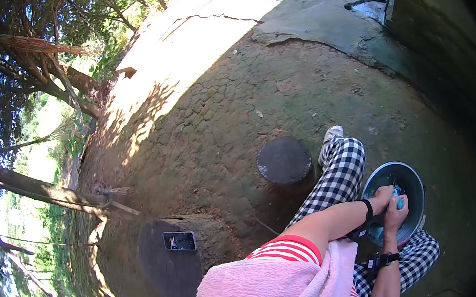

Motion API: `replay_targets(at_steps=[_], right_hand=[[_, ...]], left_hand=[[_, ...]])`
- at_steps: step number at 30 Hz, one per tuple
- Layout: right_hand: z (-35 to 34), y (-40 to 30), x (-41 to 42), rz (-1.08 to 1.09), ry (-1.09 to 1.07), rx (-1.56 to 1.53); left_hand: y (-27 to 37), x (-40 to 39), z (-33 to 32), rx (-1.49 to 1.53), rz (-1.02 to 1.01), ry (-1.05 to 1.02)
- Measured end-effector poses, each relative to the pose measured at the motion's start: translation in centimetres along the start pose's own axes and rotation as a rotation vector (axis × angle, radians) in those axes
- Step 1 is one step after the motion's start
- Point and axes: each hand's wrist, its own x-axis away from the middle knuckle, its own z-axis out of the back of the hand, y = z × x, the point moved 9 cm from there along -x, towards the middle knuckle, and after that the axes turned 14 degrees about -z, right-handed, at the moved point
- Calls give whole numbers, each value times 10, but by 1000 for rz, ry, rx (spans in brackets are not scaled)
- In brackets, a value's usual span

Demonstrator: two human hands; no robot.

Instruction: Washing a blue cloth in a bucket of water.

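Note:
A metal bucket (416,189) stands between my knees at the lower right, with some liquid visible inside. Over its opening, my left hand (384,195) and my right hand (396,216) are together, both closed on a wet-looking turquoise cloth (399,203). Part of the cloth bulges out between the two hands. The fingers of my left hand are partly hidden. Each wrist wears a black strap with a small device. A pink towel (258,291) lies over my shoulder and upper body.
A round dark stump (284,161) stands near my foot. On a larger stump (158,263) to the left lies a smartphone (180,241). Branches and trees (49,192) border the left side. Cracked ground meets a raised concrete slab (316,21), with a wall (434,16) at upper right.

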Motion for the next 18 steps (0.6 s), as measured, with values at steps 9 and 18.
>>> replay_targets(at_steps=[9, 18], right_hand=[[25, 126, -44, -412, 17, -93], [38, 136, -37, -591, 8, -503]], left_hand=[[9, 17, -33, 308, 6, -133], [46, 12, -2, 422, -169, -17]])
